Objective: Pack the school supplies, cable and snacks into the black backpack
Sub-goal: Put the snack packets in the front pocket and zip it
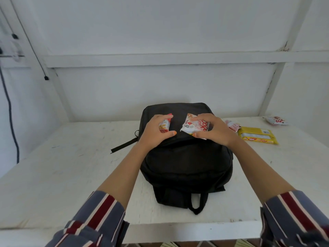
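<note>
Head view. Two snack packets are held over the black backpack (187, 163), which lies flat on the white table (71, 166) in the middle of the frame, its carry loop toward the lower edge. The left hand (154, 131) is curled round a small red-and-white packet (165, 125), with the thumb below and the fingers over its top. A larger white-and-red packet (193, 126) is pinched by the right hand (215, 131) between thumb and fingertips. Its lower corner sits at or just above a seam that runs across the bag. Whether that seam is an open pocket mouth cannot be told.

The step is judged to be the loading of snacks into the bag. It would be done well if the opening were first spread with one hand and the packets then slid in flat, one after the other, without being squeezed, since puffed packets can crush or burst. The soft fabric may be expected to sag shut.

Not yet packed, to the right of the right hand, are a pink-striped packet (232, 125) just beside it, a yellow biscuit pack (258, 136) near that, and another packet (275, 120) toward the right edge.
</note>
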